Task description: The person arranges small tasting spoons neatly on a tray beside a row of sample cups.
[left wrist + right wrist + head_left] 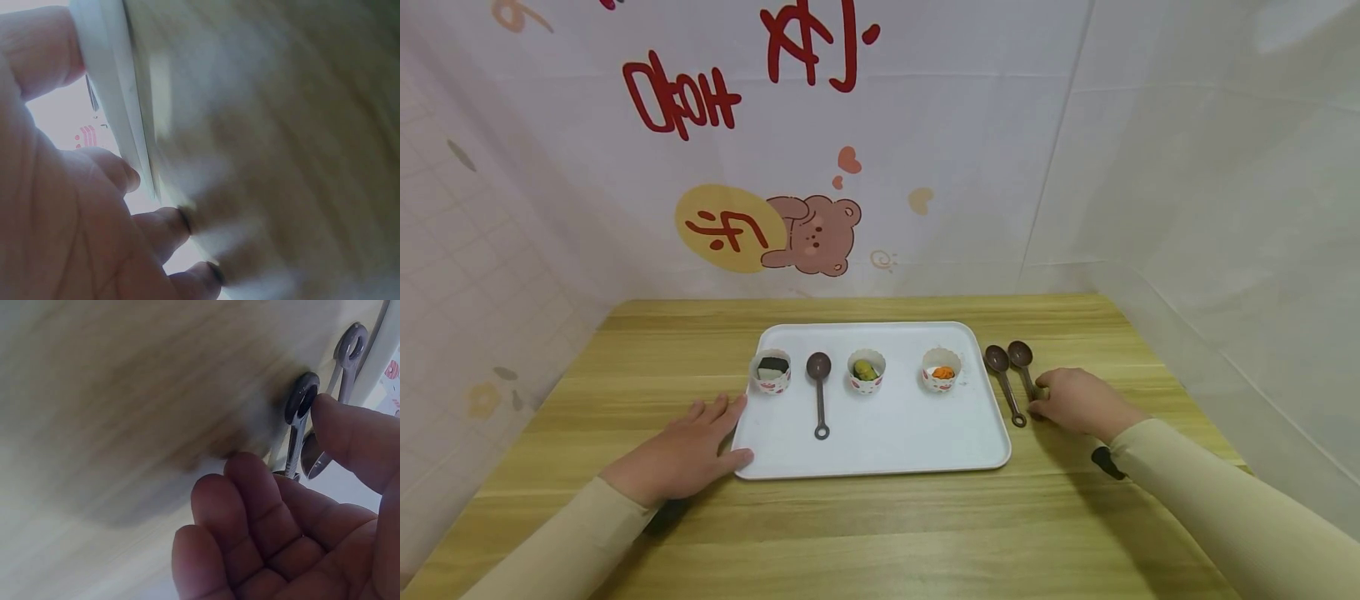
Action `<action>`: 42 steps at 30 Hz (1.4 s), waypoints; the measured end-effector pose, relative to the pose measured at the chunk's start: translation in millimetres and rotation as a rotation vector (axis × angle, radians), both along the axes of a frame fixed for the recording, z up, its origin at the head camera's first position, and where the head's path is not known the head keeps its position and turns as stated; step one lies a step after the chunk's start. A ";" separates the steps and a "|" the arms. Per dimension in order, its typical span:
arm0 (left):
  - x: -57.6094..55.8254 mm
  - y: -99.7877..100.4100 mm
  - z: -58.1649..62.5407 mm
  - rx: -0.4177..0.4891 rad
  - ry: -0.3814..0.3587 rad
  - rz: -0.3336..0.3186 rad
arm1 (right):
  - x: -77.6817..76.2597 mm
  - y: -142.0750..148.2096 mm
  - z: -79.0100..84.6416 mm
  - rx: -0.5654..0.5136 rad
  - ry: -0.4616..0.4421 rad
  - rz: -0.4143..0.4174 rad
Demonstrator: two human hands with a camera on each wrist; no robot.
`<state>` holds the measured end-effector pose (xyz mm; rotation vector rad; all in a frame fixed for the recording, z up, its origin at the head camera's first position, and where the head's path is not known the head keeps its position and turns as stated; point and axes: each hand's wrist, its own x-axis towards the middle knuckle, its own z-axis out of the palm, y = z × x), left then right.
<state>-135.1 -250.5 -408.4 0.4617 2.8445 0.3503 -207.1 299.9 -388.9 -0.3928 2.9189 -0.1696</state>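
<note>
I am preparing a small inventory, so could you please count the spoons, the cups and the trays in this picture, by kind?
Brown spoons with round bowls and ring-ended handles: 3
White paper cups with red patterns: 3
White rectangular tray with rounded corners: 1
Total: 7

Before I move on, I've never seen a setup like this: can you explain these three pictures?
There is no machine here: a person works bare-handed. The wide picture comes from a head-worn camera; the other two come from cameras on the left and right wrists. On the wooden table lies a white tray with three paper cups and one brown spoon; two more spoons lie to the tray's right. The left hand touches the tray's left edge. The fingers of the right hand are at the handle of the outermost spoon; I can't tell whether they grip it.
</note>
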 end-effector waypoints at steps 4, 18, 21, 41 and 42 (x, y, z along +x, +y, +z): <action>0.2 0.3 0.0 0.003 0.005 0.000 | -0.1 -0.5 0.0 0.007 0.008 0.009; 1.8 2.2 3.5 0.008 -0.004 0.002 | -0.8 -2.0 -3.2 0.000 0.026 0.020; 1.5 2.3 3.7 0.003 -0.008 0.003 | -1.6 -1.3 -4.4 -0.007 0.015 0.008; -2.3 1.3 -0.8 -0.024 -0.035 0.015 | -1.6 0.4 -4.7 -0.042 -0.037 -0.039; -2.2 1.2 -0.9 -0.024 -0.033 0.013 | -1.5 0.5 -4.5 -0.043 -0.041 -0.043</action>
